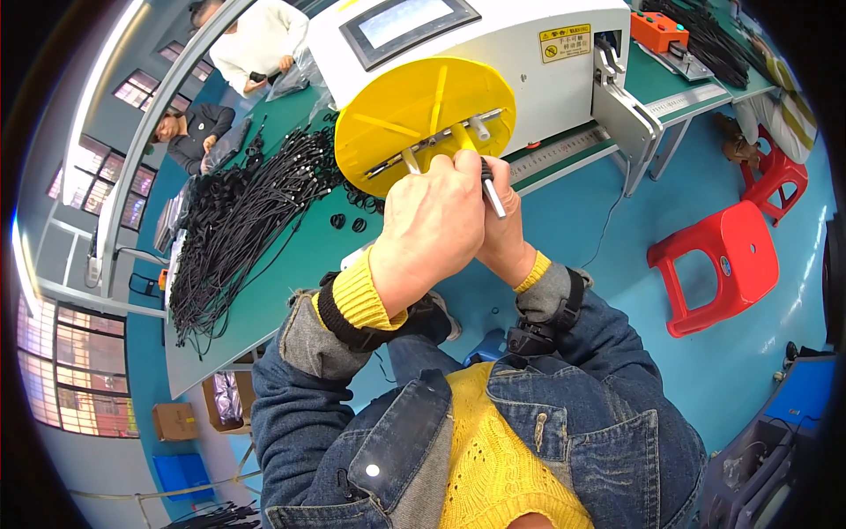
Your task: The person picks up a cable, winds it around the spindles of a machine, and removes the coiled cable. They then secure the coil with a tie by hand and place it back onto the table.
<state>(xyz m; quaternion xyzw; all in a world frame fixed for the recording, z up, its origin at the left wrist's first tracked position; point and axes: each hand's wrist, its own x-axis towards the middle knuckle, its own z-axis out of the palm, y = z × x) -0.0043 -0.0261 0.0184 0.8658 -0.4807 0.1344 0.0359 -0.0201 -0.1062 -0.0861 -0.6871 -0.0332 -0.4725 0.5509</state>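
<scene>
My left hand and my right hand are together, both closed, in front of a round yellow disc on a white machine. Between them shows a short black cable piece with a silver rod-shaped end pointing down toward me; my right fingers are closed round it. My left fingers are bent against the right hand, and what they grip is hidden. Just beyond my knuckles, silver pegs stand out from a slotted bar across the disc.
A heap of black cables covers the green table at left, with small black rings near the disc. The white machine carries a screen. At right stands a red stool. Other people sit beyond the table.
</scene>
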